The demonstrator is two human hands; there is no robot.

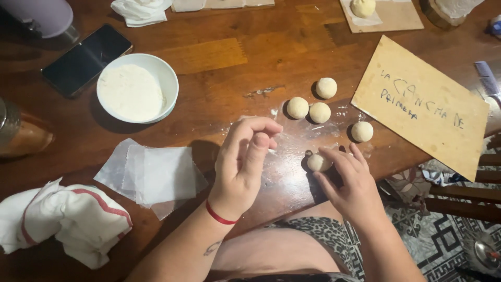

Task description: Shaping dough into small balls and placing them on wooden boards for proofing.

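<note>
Small dough ball (318,162) on the wooden desk (229,57) near its front edge, pinched between fingertips of the right hand (348,184). Likely soft, light, slightly tacky, easily dented; best cupped round the sides with little pressure. Left hand (242,163) loosely curled, holding nothing visible. Four more dough balls (319,112) just beyond, a cardboard sheet (422,104) to the right. Open room left toward the plastic squares (151,177) and flour bowl (137,87).

Warm, dim indoor light, seemingly from overhead; glare streaks the desk (292,136), soft shadows, corners slightly blurred.
</note>
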